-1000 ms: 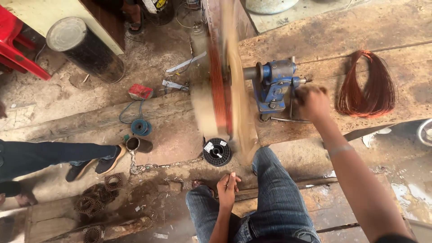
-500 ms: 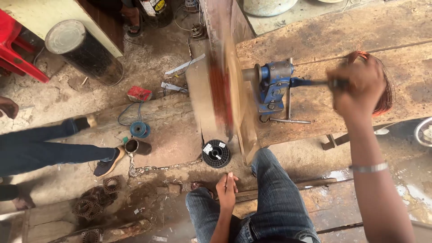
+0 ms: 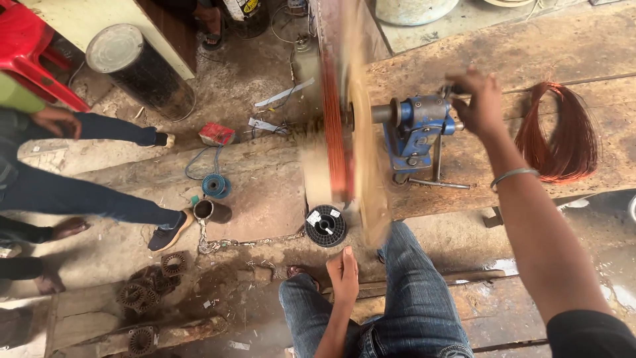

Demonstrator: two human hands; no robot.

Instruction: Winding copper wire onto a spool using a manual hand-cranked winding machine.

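Observation:
My right hand (image 3: 478,101) grips the crank handle of a blue winding machine (image 3: 414,130) clamped on a worn wooden bench (image 3: 530,59). On its shaft a wooden former (image 3: 361,146) spins in a blur, with copper wire (image 3: 333,132) wound on it. My left hand (image 3: 343,273) hovers low between my knees, fingers closed as if pinching the thin wire, which is too fine to see. Just above it a black wire spool (image 3: 324,225) lies on the floor.
A loose coil of copper wire (image 3: 560,136) lies on the bench at the right. Another person's legs (image 3: 93,192) stride across the floor at left. A black drum (image 3: 136,66), a red chair (image 3: 33,53), a blue spool (image 3: 215,185) and metal stator cores (image 3: 142,295) sit around.
My right hand has swung the crank from far right back to the top near the machine. The other person has stepped further into view at left.

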